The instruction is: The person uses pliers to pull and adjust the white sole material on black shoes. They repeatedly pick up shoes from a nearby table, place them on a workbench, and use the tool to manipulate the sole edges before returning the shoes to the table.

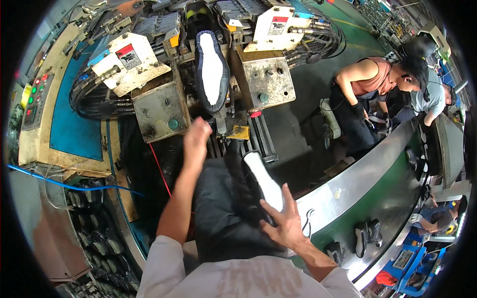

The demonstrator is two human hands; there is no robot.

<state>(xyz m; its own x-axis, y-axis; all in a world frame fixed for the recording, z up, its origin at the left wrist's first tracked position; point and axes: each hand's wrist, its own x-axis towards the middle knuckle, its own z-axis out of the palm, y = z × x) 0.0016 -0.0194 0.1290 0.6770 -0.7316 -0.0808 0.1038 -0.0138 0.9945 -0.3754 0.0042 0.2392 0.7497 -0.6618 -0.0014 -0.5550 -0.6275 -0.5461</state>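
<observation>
A black shoe upper with a white bottom [264, 176] lies slanted on my lap, toe away from me. My right hand [285, 221] is at its near end, fingers spread wide and touching the upper; the hand covers the heel. My left hand [198, 133] is raised in front of the machine, just below the near end of another shoe. Its fingers are blurred and look curled, and I see nothing in them. That other shoe, a dark upper with a white bottom [212, 69], sits bottom up in the middle of the machine.
Metal boxes with buttons [161, 111] [266, 82] flank the machine's middle. A control panel [36, 102] stands at left, above racks of dark shoes [99, 238]. On my right curves a green conveyor [348, 213] carrying shoes [366, 236]. Co-workers [365, 94] work beyond its metal edge.
</observation>
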